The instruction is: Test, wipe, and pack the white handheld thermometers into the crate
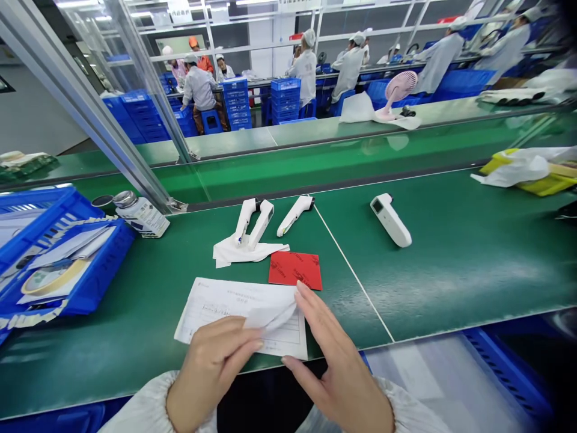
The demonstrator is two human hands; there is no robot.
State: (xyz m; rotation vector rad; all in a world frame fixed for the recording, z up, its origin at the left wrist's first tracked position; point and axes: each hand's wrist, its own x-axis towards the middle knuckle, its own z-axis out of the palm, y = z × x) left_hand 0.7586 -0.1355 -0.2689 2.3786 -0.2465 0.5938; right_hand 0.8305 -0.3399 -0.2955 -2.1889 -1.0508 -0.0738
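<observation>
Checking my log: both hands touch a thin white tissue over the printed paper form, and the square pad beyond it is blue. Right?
No: the head view shows the square pad is red, not blue. The left hand and right hand touch the thin white tissue.

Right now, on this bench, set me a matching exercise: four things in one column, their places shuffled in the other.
1 red pad
2 thin white sheet
3 lone white device
4 pink fan

a on the far bench
b right of the white line
c pinched by the left hand, over the printed form
d beside the white cloth

Pairs: 1-d; 2-c; 3-b; 4-a.
</observation>
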